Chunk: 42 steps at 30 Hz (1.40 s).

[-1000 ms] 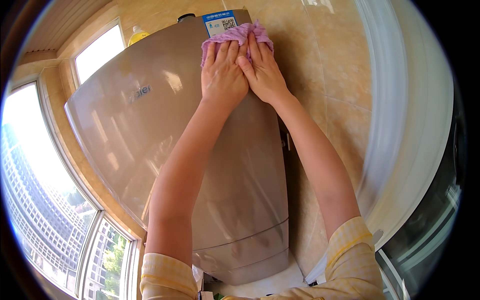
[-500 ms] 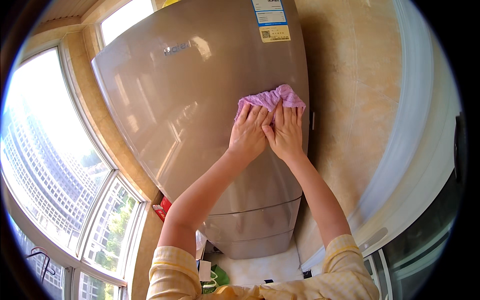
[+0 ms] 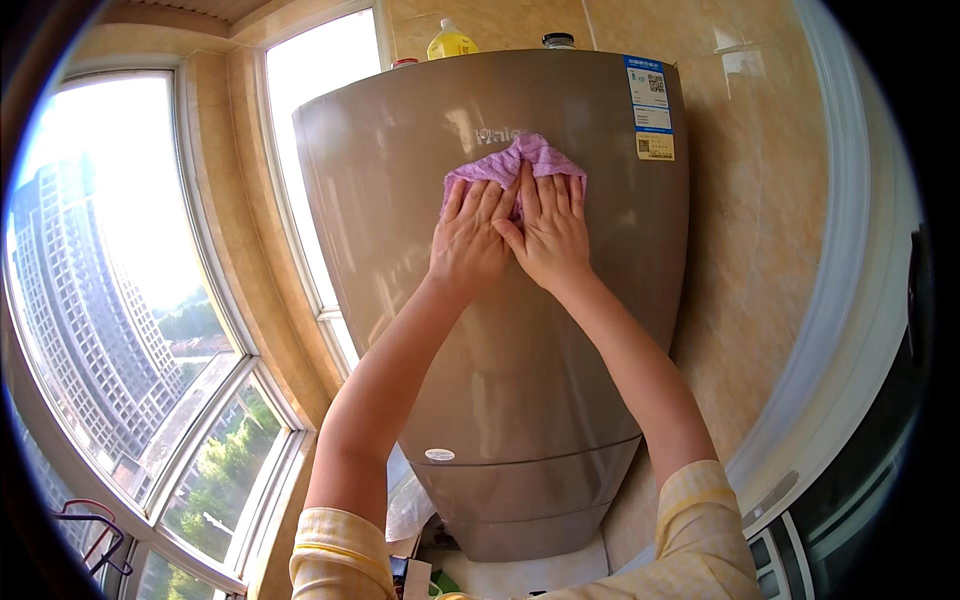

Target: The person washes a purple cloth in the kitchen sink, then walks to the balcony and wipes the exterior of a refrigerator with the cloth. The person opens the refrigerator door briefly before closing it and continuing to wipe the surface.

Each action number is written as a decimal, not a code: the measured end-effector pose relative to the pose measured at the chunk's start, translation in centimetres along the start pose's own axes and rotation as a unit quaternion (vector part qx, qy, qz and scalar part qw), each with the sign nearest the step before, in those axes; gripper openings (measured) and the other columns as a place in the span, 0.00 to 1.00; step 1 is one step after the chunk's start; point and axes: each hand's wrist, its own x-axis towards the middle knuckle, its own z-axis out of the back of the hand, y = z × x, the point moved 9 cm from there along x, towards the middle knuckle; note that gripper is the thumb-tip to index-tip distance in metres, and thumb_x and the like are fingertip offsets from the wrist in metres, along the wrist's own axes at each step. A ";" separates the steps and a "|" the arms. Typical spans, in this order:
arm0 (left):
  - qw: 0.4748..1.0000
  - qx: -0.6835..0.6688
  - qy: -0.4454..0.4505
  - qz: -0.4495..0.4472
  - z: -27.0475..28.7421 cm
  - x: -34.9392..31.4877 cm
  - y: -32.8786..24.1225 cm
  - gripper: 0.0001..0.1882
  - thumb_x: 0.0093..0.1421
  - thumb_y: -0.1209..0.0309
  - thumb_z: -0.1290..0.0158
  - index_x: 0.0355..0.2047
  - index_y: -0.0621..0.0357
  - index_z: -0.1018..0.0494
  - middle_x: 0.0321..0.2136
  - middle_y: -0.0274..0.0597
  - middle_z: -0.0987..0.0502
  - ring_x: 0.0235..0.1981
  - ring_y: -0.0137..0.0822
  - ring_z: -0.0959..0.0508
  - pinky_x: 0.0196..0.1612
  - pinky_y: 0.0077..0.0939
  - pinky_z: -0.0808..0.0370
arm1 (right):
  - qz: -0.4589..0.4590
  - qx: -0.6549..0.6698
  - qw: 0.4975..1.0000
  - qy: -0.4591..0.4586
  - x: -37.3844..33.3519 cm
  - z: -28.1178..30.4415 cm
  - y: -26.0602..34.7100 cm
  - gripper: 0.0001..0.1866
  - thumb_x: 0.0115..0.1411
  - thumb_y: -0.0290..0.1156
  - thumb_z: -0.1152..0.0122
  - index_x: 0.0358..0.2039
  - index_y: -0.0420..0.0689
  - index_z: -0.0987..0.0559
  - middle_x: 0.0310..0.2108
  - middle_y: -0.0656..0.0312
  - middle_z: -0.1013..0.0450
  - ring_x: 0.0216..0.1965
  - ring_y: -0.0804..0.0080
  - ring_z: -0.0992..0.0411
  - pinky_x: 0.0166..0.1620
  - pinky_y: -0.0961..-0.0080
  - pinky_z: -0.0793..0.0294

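Both of my hands press a crumpled pink-purple cloth (image 3: 545, 158) against the upper door of a glossy brown-grey refrigerator (image 3: 520, 370). My left hand (image 3: 468, 238) lies flat, its stretched fingertips on the cloth's left part. Beside it, my right hand (image 3: 556, 238) is flat too, fingers slightly spread on the right part, its thumb reaching toward the left hand. The cloth's top edge bunches up beyond the fingertips and partly covers the raised metallic lettering. Neither hand is wrapped around the cloth.
On top of the refrigerator stand a yellow bottle (image 3: 452, 40) and a dark-lidded jar (image 3: 558, 41). A blue-and-white label (image 3: 650, 100) is stuck at the door's upper right. Windows (image 3: 130, 290) line the left; a tiled wall (image 3: 755, 250) rises on the right. Hangers (image 3: 95, 535) hang at lower left.
My hands and the cloth have moved left and up across the door, from below the label to the lettering. The view has shifted, and the refrigerator's top now shows.
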 end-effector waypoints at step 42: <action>0.965 -0.095 -0.009 0.243 -4.0 -23.0 10.1 0.35 0.58 0.64 0.58 0.61 0.65 0.58 0.62 0.58 0.57 0.63 0.56 0.58 0.63 0.48 0.60 | 0.240 0.057 0.964 0.101 -7.4 -8.4 21.5 0.37 0.53 0.59 0.61 0.54 0.42 0.34 0.53 0.62 0.35 0.58 0.70 0.43 0.64 0.64 0.61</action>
